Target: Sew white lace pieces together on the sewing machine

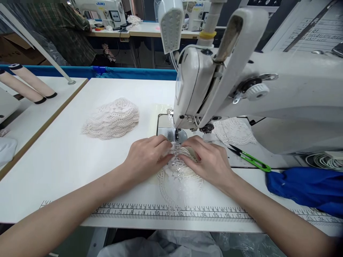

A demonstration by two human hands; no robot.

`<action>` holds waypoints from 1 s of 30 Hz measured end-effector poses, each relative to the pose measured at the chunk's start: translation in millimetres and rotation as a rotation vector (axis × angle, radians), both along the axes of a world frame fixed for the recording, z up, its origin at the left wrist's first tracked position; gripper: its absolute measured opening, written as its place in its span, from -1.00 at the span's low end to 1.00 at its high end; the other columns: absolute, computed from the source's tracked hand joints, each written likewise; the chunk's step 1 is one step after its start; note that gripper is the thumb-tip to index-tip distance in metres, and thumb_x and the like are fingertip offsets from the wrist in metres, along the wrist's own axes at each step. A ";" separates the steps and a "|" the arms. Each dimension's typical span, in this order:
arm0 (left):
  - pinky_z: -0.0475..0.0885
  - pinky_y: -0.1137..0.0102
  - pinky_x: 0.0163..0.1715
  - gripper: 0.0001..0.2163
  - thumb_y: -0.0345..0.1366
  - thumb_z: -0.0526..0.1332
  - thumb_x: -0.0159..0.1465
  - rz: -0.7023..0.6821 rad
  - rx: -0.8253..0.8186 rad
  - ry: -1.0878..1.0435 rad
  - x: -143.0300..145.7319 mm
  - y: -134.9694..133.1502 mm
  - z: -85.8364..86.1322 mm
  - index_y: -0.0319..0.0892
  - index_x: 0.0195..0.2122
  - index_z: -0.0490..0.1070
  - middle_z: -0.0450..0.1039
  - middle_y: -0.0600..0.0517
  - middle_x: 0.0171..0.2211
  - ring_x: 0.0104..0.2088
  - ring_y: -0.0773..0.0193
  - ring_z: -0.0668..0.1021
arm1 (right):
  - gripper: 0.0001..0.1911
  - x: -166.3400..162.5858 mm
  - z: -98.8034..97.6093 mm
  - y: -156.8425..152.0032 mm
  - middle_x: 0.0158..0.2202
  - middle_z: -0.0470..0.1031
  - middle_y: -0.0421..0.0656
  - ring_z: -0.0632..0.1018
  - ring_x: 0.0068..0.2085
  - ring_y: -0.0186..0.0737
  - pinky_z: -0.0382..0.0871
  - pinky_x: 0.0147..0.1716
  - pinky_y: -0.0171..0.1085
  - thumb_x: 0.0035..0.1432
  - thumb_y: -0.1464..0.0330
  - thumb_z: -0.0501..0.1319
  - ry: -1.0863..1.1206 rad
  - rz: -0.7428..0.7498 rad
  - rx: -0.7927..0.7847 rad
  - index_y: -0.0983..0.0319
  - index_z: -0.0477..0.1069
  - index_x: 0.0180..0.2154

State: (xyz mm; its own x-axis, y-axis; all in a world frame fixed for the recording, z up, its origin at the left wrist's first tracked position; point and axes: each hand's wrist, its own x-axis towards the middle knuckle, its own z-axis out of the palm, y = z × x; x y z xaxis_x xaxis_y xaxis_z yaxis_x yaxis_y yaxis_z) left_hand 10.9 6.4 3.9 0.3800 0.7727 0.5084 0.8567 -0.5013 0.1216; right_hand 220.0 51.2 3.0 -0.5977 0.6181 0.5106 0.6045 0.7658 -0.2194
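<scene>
A piece of cream lace (179, 171) lies in front of the presser foot (177, 135) of a white sewing machine (198, 82). My left hand (150, 153) pinches the lace's left edge between thumb and fingers, close to the foot. From the other side, my right hand (206, 157) grips the lace with thumb and fingertips. The lace's lower part hangs loosely toward me across the table. Its far edge at the needle is partly hidden by my fingers and the foot.
A stack of cream lace pieces (112, 119) sits on the table at left. More lace (233, 131) lies under the machine arm. Green thread snips (250, 158) rest at right beside a blue cloth (305, 187). A printed ruler (158, 213) runs along the front edge.
</scene>
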 end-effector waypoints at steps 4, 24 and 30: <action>0.31 0.43 -0.53 -0.86 -0.33 0.12 0.34 0.013 -0.009 0.104 1.3 1.9 -0.8 -0.22 -0.28 0.44 0.50 0.02 -0.36 -0.42 0.30 0.52 | -0.79 0.2 -2.4 0.9 -0.34 0.58 -0.18 0.39 -0.59 -0.42 0.17 -0.58 -0.38 0.24 0.26 0.17 -0.044 -0.023 -0.051 0.21 0.51 -0.18; 0.39 0.57 -0.53 -0.88 -0.51 0.17 0.26 -0.041 -0.386 -0.534 6.4 -11.8 11.9 -0.17 -0.25 0.42 0.49 0.14 -0.43 -0.53 0.48 0.50 | -0.80 0.6 11.3 -0.5 -0.52 0.55 -0.22 0.45 -0.64 -0.38 0.34 -0.66 -0.38 0.19 0.35 0.19 0.297 0.027 -0.842 0.25 0.51 -0.17; 0.38 0.53 -0.50 -0.91 -0.43 0.22 0.24 -0.063 -0.310 -0.398 10.7 -11.5 8.9 -0.19 -0.24 0.34 0.42 0.09 -0.37 -0.45 0.42 0.47 | -0.90 -4.3 11.3 -3.7 -0.44 0.56 -0.22 0.51 -0.50 -0.37 0.37 -0.57 -0.41 0.15 0.40 0.23 0.287 0.089 -0.648 0.21 0.53 -0.29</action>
